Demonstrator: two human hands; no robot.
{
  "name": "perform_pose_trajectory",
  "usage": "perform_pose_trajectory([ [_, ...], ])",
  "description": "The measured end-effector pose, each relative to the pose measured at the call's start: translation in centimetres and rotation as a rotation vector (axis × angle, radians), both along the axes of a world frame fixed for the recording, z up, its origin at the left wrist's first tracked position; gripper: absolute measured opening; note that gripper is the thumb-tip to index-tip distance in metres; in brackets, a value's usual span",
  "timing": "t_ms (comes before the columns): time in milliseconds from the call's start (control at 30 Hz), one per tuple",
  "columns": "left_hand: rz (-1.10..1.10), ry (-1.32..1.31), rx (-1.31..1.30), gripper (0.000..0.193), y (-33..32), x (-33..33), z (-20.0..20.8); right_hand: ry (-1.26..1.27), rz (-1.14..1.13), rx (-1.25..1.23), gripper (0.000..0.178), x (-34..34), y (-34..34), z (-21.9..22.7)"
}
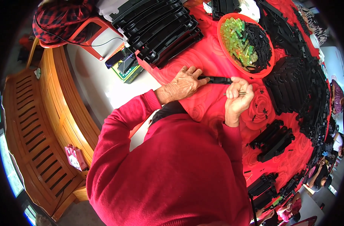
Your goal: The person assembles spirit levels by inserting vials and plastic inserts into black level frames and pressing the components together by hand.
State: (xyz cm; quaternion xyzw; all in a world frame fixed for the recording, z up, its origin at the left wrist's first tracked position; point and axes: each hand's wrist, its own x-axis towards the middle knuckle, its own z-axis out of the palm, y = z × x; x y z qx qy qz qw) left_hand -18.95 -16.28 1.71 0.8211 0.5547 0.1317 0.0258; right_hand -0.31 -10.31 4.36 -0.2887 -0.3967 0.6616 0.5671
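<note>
We see the black strip (217, 80) lying on the red tabletop (209, 60), its long axis running nine to three. Our left hand (185, 84) pins its nine-o'clock end, fingers flat; our right hand (238, 98), at its three-o'clock end, grips a thin tool (235, 93).

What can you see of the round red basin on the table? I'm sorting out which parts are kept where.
The red basin is a shallow round tray that looks like plastic, resting flat on the red flower-patterned tablecloth. Inside, translucent yellow-green small parts fill its left half and black small parts its right half, heaped near rim height. Stacks of black plastic pieces crowd its right side. Neither hand touches it; the left hand and right hand work just below its lower rim.
</note>
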Motion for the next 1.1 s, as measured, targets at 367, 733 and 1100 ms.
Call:
perform_pose_trajectory([
  [367, 0.165, -0.168, -0.005, 0.027, -0.3, 1.7, -0.1, 0.130, -0.099, -0.066, 0.024, -4.2, 2.7, -0.7],
  [733, 0.126, -0.210, 0.019, 0.027, -0.1, 1.6, -0.6, -0.032, -0.189, -0.053, 0.019, -5.0, 2.8, -1.7],
  [1100, 0.102, -0.216, -0.003, 0.026, 0.0, 1.1, -0.3, -0.093, -0.055, -0.031, 0.018, -5.0, 3.0, -2.2],
])
